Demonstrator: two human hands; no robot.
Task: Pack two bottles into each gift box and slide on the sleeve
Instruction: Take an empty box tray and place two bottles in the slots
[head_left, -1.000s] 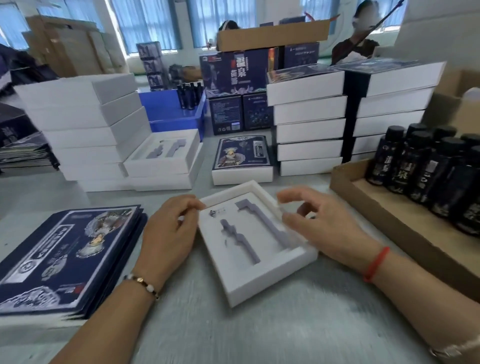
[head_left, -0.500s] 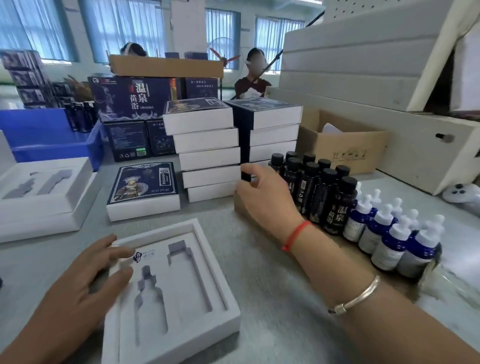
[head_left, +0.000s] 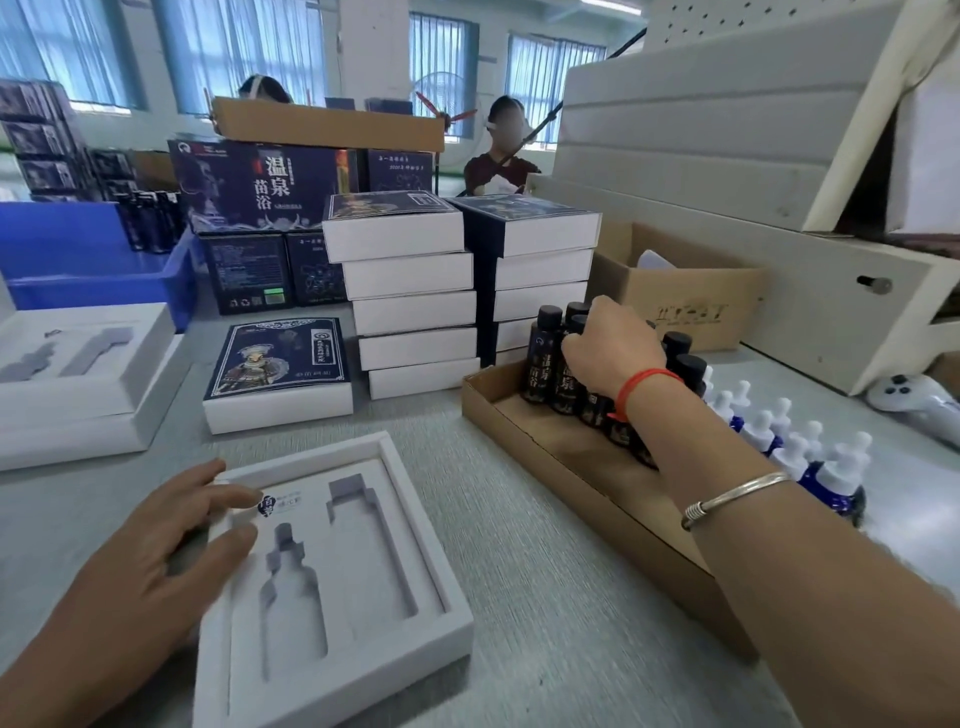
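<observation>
An open white gift box (head_left: 306, 457) lies in front of me, its foam insert showing two vacant bottle-shaped cutouts. My left hand (head_left: 156, 545) rests on the box's left rim with the fingers stretched out. My right hand (head_left: 613, 353) reaches into the cardboard tray (head_left: 545, 467), with its fingers curled round the top of one of the black bottles (head_left: 540, 358) standing there. Blue dropper bottles with white caps (head_left: 831, 467) stand just right of the tray, partly behind my forearm.
Two stacks of sleeved boxes (head_left: 410, 312) stand behind the tray, and a single sleeved box (head_left: 280, 374) lies left of them. Another open box (head_left: 78, 364) sits far left before a blue crate (head_left: 78, 260). A brown carton (head_left: 685, 306), foam slabs (head_left: 701, 130) and a white controller (head_left: 909, 400) are at right.
My right hand left the gift box, moved right to the tray and closed over a black bottle. My left hand stayed on the box's left edge. The view swung right.
</observation>
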